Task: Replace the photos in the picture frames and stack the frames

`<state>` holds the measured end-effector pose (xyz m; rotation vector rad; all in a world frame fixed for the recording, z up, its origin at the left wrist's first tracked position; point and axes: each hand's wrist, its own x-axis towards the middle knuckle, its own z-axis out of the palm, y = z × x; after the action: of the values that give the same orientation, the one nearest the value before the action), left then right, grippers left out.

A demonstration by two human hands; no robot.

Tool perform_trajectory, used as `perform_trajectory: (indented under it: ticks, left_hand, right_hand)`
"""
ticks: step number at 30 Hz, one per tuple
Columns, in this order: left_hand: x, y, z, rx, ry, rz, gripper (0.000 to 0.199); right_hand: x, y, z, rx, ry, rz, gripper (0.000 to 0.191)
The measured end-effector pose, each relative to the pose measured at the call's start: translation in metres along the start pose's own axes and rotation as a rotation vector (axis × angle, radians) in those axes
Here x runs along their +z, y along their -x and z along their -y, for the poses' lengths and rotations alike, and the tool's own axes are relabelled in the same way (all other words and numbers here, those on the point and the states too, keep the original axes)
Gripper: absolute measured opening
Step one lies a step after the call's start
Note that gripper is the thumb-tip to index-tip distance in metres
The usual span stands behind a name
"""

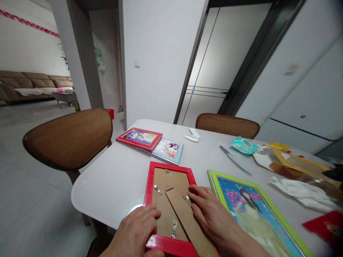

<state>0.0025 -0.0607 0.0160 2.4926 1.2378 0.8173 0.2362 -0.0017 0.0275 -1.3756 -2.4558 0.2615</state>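
A red picture frame (148, 180) lies face down on the table in front of me, its brown backboard (167, 210) showing. Small metal clips (174, 228) sit along the board's edges, and a brown stand leg (184, 217) runs slantwise across it. My left hand (138, 228) is closed round the frame's lower left side, fingertips over the backboard. On the right side, my right hand (206, 210) grips the rim with bent fingers close to a metal clip (185, 197). Its thumb is hidden. Just right of that hand lies a green picture frame (257, 214), picture up.
Farther back, a red-framed picture (140, 138) overlaps a blue-framed picture (168, 150). A knife (235, 160), a teal wipes packet (243, 145), crumpled tissue (302, 192) and brown packaging (294, 164) lie rightward. Wooden chairs (72, 139) stand at the table's left and far sides.
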Motion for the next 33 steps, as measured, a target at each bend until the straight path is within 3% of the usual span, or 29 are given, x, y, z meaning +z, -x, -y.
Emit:
perform_trajectory:
  ticks: [5,10,14,18,25,33]
  left_hand:
    - [0.0,0.002,-0.003,-0.039,0.023,0.029,0.023]
    - [0.003,0.004,0.0,-0.034,0.031,0.029,0.026]
    - [0.004,0.002,0.004,0.008,0.033,0.008,0.028]
    - [0.004,0.002,0.005,0.024,0.011,0.015,0.027]
    - [0.007,0.001,0.004,0.018,-0.017,-0.004,0.026]
    - [0.009,-0.002,0.003,0.071,-0.113,-0.041,0.036]
  right_hand:
    - [0.005,-0.017,0.023,0.004,-0.007,-0.101,0.028]
    - [0.026,-0.055,0.057,-0.094,-0.03,-0.017,0.021]
    - [0.039,-0.06,0.064,-0.125,-0.022,-0.018,0.025]
    - [0.036,-0.054,0.057,-0.153,-0.075,-0.027,0.02]
    - [0.025,-0.091,0.018,0.183,0.003,-0.121,0.02]
    - [0.035,-0.104,0.005,0.328,0.006,-0.178,0.015]
